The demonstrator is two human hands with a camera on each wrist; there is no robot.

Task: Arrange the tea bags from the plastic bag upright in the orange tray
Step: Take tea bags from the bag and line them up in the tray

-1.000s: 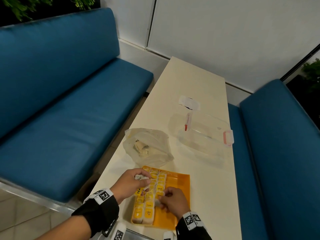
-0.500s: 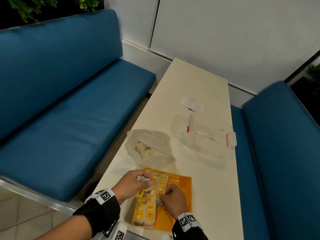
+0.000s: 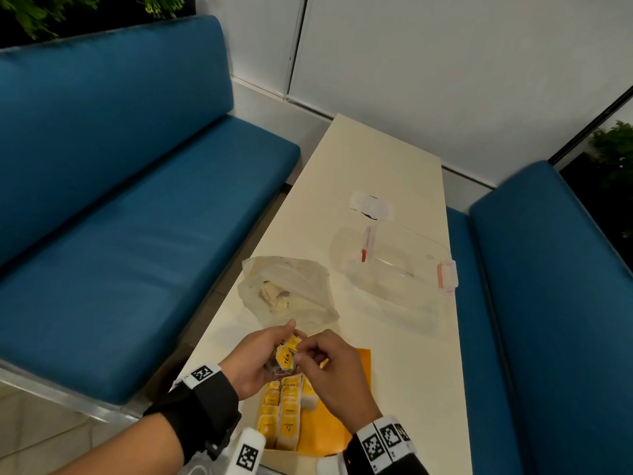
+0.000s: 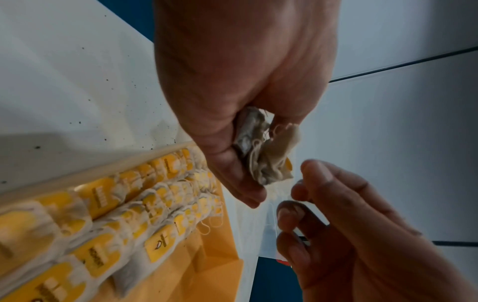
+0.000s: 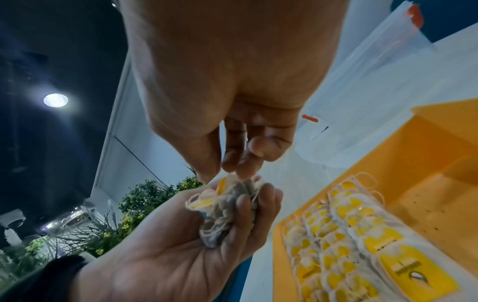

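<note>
Tea bags point(image 3: 281, 411) stand in rows in orange tray point(image 3: 356, 368) — few left in plastic bag point(image 3: 291, 289)

The orange tray point(image 3: 346, 430) is partly hidden under both hands, and its near end is cut off by the picture's bottom edge. Inside the plastic bag point(image 3: 291, 293) something pale shows, too blurry to tell what.

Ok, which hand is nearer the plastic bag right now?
Left. The left hand holds a bunch of tea bags just in front of the plastic bag; the right hand sits beside it, slightly farther back over the orange tray.
</note>
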